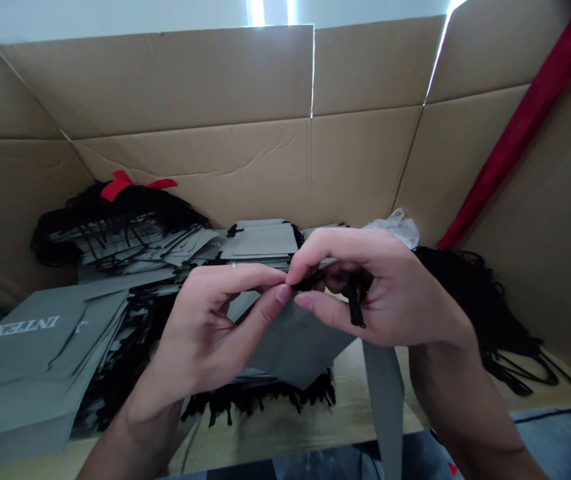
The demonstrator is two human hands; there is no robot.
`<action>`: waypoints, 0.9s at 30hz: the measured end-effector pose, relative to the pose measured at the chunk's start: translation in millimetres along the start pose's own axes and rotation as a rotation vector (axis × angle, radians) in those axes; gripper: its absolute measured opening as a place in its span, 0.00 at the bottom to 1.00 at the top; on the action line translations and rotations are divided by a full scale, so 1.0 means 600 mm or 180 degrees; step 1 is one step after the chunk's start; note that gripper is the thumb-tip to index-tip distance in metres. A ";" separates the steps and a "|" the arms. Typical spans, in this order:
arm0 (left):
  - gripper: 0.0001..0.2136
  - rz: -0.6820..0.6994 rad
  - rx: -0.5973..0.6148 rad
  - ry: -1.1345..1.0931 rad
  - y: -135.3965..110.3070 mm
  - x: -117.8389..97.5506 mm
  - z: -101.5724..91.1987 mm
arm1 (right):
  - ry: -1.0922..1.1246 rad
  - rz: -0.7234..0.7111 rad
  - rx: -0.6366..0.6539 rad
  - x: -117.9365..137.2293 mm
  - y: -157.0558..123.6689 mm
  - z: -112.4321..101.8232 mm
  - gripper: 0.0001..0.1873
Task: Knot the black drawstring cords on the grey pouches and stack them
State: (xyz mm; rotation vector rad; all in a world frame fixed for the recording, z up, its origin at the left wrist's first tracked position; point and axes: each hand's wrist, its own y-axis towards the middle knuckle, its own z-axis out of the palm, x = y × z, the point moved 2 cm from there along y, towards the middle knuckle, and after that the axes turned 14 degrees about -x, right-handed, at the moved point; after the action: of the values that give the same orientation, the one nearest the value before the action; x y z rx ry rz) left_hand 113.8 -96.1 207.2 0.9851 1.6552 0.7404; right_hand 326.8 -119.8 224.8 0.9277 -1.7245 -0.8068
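My left hand (220,320) and my right hand (375,287) meet in the middle of the view, thumbs and forefingers pinched together. Between their fingertips runs a black cord (310,281), and a dark end of it (356,307) hangs by my right palm. A grey card or bag panel (298,343) shows below and behind my fingers; whether it is joined to the cord is hidden. Under my right wrist a narrow grey strip (384,400) hangs down past the table edge.
Grey printed bags (30,333) with black cords lie at left. Behind them sits a black cord bundle (130,207) with a red ribbon (120,187). More grey pieces (260,239) are stacked in the middle. Black cords (480,300) lie at right. Cardboard walls (205,80) enclose the table (265,433).
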 end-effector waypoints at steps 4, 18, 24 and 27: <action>0.12 0.0096 -0.0059 -0.0131 0.000 -0.007 0.001 | 0.0319 0.0271 -0.0115 -0.005 0.000 0.004 0.11; 0.09 -0.0656 -0.0341 -0.0802 -0.002 -0.002 0.006 | 0.0666 0.0366 -0.0383 -0.016 0.003 0.001 0.14; 0.18 -0.0642 -0.0714 -0.0910 0.003 -0.001 0.015 | 0.0330 0.0109 -0.0807 -0.009 -0.004 0.006 0.14; 0.13 -0.0609 -0.0863 -0.0788 0.003 0.000 0.013 | 0.0172 0.0067 -0.1117 -0.007 -0.007 0.011 0.20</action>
State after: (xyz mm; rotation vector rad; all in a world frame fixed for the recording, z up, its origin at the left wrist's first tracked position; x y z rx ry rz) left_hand 121.8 -95.4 206.3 0.6857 1.3697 0.6643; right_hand 322.3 -117.6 217.3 0.6847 -1.4818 -1.0213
